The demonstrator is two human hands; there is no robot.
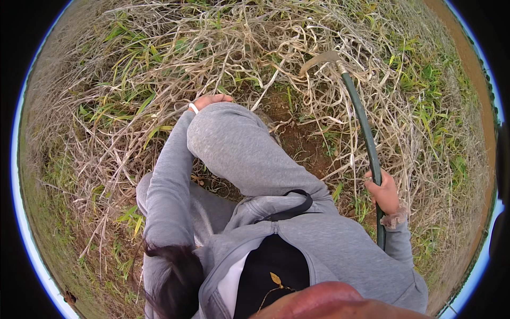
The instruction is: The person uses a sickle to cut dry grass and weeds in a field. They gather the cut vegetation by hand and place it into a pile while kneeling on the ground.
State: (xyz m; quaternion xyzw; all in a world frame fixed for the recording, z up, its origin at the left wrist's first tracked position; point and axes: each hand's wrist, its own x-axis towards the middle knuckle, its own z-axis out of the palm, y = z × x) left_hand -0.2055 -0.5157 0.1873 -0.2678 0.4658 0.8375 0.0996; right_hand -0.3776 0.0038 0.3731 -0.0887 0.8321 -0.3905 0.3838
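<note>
My right hand (383, 193) grips the dark green handle (364, 127) of a long-handled sickle. Its curved, brownish metal blade (318, 60) lies over dry, tangled stalks (255, 44) ahead of me, tip pointing left. Beyond my raised, grey-trousered knee (223, 131) is my left hand (211, 99), with a white band at the wrist. The knee hides most of its fingers, so I cannot see whether it holds anything. Part of a shoe (275, 133) shows past the knee, close to bare reddish soil (306, 147).
Green grass blades (131, 60) grow among the dry stalks on the left, and leafy weeds (430, 79) on the right. A brown dirt strip (474, 75) runs along the far right. A dark, unclear thing (70, 297) sits far off at the lower left.
</note>
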